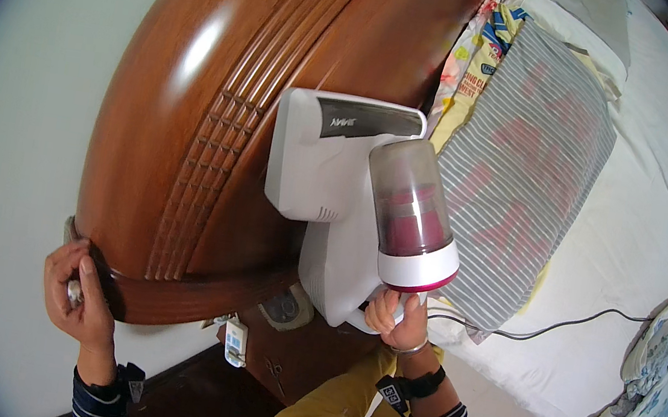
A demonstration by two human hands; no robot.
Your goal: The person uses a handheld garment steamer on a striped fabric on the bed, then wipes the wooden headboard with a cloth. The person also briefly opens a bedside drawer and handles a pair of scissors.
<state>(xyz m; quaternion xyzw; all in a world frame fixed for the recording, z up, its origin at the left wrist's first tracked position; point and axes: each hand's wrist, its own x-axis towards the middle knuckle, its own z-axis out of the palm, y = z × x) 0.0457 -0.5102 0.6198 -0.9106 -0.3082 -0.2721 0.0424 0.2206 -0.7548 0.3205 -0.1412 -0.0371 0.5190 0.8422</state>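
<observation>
My right hand [398, 318] grips the handle of a white and grey JIMMY handheld vacuum cleaner [349, 191], just below its clear dust cup with a dark red filter inside. The vacuum is held up in front of a glossy brown wooden headboard [258, 106] with carved grooves. My left hand [78, 293] is at the headboard's lower left end, its fingers curled around a small pale, crumpled thing, perhaps a cloth, partly hidden by the fingers. A black cord [563, 323] runs from near the vacuum's handle across the bed.
A grey striped pillow [529, 160] lies on the white bedsheet [621, 238], beside the headboard. Bunched patterned bedding [645, 378] is at the right. A power strip [235, 343] hangs near a brown surface bearing scissors [275, 373]. A pale wall [33, 99] stands at left.
</observation>
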